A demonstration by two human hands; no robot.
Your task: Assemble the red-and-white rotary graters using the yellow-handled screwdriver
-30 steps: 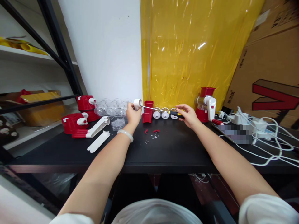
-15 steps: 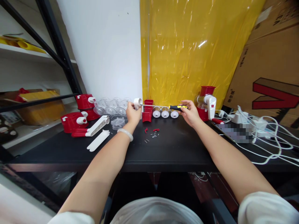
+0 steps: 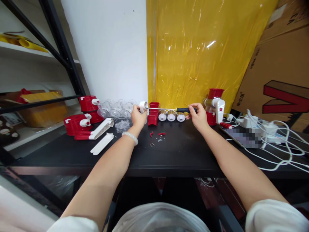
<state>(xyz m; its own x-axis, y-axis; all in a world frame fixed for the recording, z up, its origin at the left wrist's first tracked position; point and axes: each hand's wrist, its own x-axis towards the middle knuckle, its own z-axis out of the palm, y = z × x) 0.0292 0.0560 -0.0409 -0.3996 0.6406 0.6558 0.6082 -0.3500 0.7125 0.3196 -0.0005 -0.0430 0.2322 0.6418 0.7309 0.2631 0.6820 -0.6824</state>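
Observation:
My left hand [image 3: 138, 117] grips a small white ring-shaped plastic part [image 3: 143, 105] above the table. My right hand [image 3: 198, 116] is closed round the handle of a screwdriver [image 3: 182, 110], held level. Its thin shaft runs left to the white part, and the tip is hidden at that part. Behind the shaft stand red plastic pieces [image 3: 154, 113] and a row of three round drums with white ends [image 3: 171, 115]. On the table below lie small red pieces [image 3: 162, 133] and several tiny screws or pins [image 3: 159, 140].
Red housings [image 3: 77, 125], clear plastic cups [image 3: 115, 111], and white handle shells [image 3: 102, 144] sit at the left. An assembled red-and-white grinder-like device [image 3: 215, 108] stands at the right, by a phone [image 3: 243, 135] and tangled white cables [image 3: 289, 151]. A cardboard box leans behind.
The fingers of my right hand have shifted round the screwdriver handle, which shows its dark side more than its yellow one. My left hand still holds the white part. The view has shifted slightly.

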